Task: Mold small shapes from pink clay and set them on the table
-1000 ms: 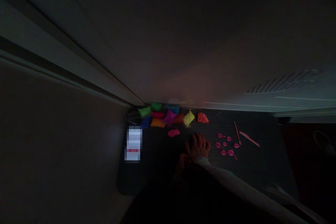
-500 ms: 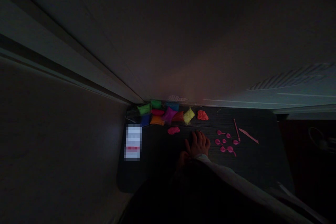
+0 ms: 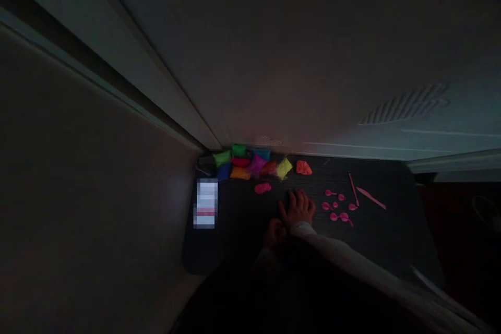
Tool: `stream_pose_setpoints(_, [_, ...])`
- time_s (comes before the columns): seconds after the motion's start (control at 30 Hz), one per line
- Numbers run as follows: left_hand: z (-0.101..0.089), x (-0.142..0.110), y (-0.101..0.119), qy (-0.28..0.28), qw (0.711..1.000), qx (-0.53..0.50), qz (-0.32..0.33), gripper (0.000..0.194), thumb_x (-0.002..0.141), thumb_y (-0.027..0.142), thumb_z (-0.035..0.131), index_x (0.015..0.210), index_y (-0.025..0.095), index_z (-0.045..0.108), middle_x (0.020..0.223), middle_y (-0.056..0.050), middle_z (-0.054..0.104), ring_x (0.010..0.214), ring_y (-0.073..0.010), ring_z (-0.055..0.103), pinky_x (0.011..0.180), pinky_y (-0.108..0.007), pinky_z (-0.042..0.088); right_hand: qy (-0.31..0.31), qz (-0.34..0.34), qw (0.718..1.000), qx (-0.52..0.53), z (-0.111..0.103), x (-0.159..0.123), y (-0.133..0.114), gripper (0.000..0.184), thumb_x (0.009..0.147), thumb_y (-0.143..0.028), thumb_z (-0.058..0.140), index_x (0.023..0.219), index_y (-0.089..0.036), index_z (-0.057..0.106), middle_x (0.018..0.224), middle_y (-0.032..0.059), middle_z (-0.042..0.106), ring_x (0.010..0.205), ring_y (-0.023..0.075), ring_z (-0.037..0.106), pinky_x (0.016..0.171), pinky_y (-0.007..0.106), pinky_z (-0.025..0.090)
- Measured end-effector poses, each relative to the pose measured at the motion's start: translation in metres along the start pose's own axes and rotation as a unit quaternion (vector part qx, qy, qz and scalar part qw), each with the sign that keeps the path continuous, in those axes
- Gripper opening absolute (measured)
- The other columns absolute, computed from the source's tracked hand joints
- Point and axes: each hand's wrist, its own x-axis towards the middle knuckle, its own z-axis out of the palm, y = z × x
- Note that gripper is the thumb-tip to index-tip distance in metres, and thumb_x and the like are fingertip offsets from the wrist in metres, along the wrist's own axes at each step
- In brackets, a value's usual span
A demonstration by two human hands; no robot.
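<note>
My right hand (image 3: 299, 210) lies palm down on the dark table (image 3: 235, 224), its fingers spread. Close against its left side is my left hand (image 3: 274, 233), dim and with curled fingers; whatever it may hold is hidden. A pink clay lump (image 3: 262, 188) sits just beyond the hands to the left, and an orange-red clay lump (image 3: 303, 167) lies farther back. To the right are several small pink clay pieces (image 3: 344, 216), some round with thin tails. Beside them rest a thin pink modelling stick (image 3: 353, 189) and a pink plastic knife (image 3: 371, 198).
Soft coloured packets, among them a purple packet (image 3: 257, 165) and a yellow packet (image 3: 284, 168), are bunched along the back edge. A lit phone-like screen (image 3: 206, 203), blurred out, lies at the left. A pale wall (image 3: 274, 88) rises behind the table.
The view has shifted a little, so the table's things sit slightly higher in it. My left hand shows more clearly beside the right; the right hand stays spread on the table.
</note>
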Motion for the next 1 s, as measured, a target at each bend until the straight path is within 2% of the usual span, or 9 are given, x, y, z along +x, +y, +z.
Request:
stream_pose_setpoints(0.2, [-0.003, -0.002, -0.014, 0.033, 0.990, 0.129, 0.048, 0.022, 0.082, 0.025, 0.049, 0.100, 0.013, 0.052, 0.093, -0.005, 0.058, 0.078, -0.0143, 0.058, 0.068, -0.033, 0.049, 0.010, 0.010, 0.995, 0.099, -0.002, 0.002, 0.003, 0.041, 0.077, -0.037, 0.047, 0.110, -0.014, 0.052, 0.118, 0.0157, 0.050, 0.115, 0.0310, 0.037, 0.093, 0.052, 0.022])
stream_pose_setpoints(0.3, [-0.004, 0.000, -0.017, 0.034, 0.982, 0.174, 0.065, 0.022, 0.083, 0.027, 0.047, 0.100, 0.013, 0.052, 0.086, -0.003, 0.059, 0.067, -0.0113, 0.057, 0.059, -0.028, 0.050, 0.029, 0.018, 0.984, 0.174, -0.009, 0.006, 0.017, 0.030, 0.081, -0.035, 0.044, 0.101, -0.017, 0.056, 0.111, 0.0113, 0.054, 0.107, 0.0259, 0.046, 0.090, 0.048, 0.031])
stream_pose_setpoints(0.4, [-0.005, 0.004, -0.017, 0.028, 0.971, 0.223, 0.081, 0.023, 0.084, 0.028, 0.046, 0.100, 0.012, 0.052, 0.084, -0.003, 0.059, 0.064, -0.0101, 0.057, 0.055, -0.026, 0.049, 0.057, 0.045, 0.966, 0.247, -0.023, 0.000, 0.044, 0.024, 0.085, -0.032, 0.045, 0.099, -0.015, 0.055, 0.104, 0.0066, 0.056, 0.095, 0.0192, 0.054, 0.082, 0.041, 0.042])
stream_pose_setpoints(0.53, [-0.002, 0.004, -0.011, 0.019, 0.945, 0.295, 0.142, 0.023, 0.082, 0.026, 0.049, 0.101, 0.013, 0.053, 0.096, -0.005, 0.058, 0.081, -0.0154, 0.057, 0.070, -0.035, 0.049, 0.084, 0.108, 0.940, 0.313, -0.047, -0.032, 0.082, 0.023, 0.084, -0.031, 0.048, 0.098, -0.014, 0.054, 0.099, 0.0049, 0.058, 0.087, 0.0163, 0.057, 0.075, 0.037, 0.047])
stream_pose_setpoints(0.6, [0.003, 0.001, -0.006, 0.016, 0.928, 0.327, 0.179, 0.022, 0.079, 0.021, 0.052, 0.100, 0.015, 0.055, 0.102, -0.006, 0.057, 0.095, -0.0182, 0.053, 0.082, -0.039, 0.043, 0.095, 0.149, 0.924, 0.338, -0.058, -0.055, 0.095, 0.023, 0.083, -0.034, 0.049, 0.090, -0.014, 0.057, 0.089, 0.0035, 0.060, 0.080, 0.0150, 0.058, 0.072, 0.035, 0.047])
stream_pose_setpoints(0.7, [0.010, -0.004, 0.000, 0.016, 0.906, 0.365, 0.213, 0.022, 0.075, 0.015, 0.056, 0.096, 0.018, 0.060, 0.105, -0.006, 0.055, 0.106, -0.0196, 0.045, 0.095, -0.038, 0.034, 0.121, 0.224, 0.895, 0.366, -0.069, -0.089, 0.107, 0.028, 0.073, -0.043, 0.053, 0.079, -0.017, 0.059, 0.077, 0.0042, 0.062, 0.073, 0.0179, 0.058, 0.068, 0.034, 0.048])
stream_pose_setpoints(0.83, [0.018, -0.007, 0.003, 0.028, 0.895, 0.389, 0.217, 0.018, 0.077, 0.018, 0.054, 0.094, 0.016, 0.059, 0.111, -0.007, 0.053, 0.109, -0.0219, 0.044, 0.093, -0.043, 0.033, 0.154, 0.317, 0.850, 0.392, -0.082, -0.122, 0.117, 0.030, 0.066, -0.045, 0.053, 0.079, -0.019, 0.060, 0.078, 0.0049, 0.063, 0.072, 0.0201, 0.059, 0.066, 0.034, 0.048])
stream_pose_setpoints(0.9, [0.021, -0.006, 0.006, 0.029, 0.898, 0.388, 0.206, 0.020, 0.080, 0.023, 0.052, 0.097, 0.015, 0.056, 0.112, -0.007, 0.053, 0.105, -0.0217, 0.048, 0.088, -0.045, 0.038, 0.161, 0.348, 0.831, 0.404, -0.088, -0.130, 0.122, 0.030, 0.063, -0.044, 0.055, 0.079, -0.019, 0.060, 0.077, 0.0044, 0.063, 0.070, 0.0200, 0.059, 0.066, 0.034, 0.048])
stream_pose_setpoints(1.0, [0.026, -0.004, 0.016, 0.015, 0.913, 0.364, 0.184, 0.025, 0.081, 0.027, 0.050, 0.102, 0.014, 0.053, 0.108, -0.007, 0.055, 0.094, -0.0193, 0.054, 0.080, -0.041, 0.045, 0.169, 0.371, 0.809, 0.423, -0.098, -0.134, 0.130, 0.030, 0.061, -0.043, 0.057, 0.078, -0.019, 0.060, 0.075, 0.0040, 0.063, 0.069, 0.0200, 0.059, 0.066, 0.034, 0.048])
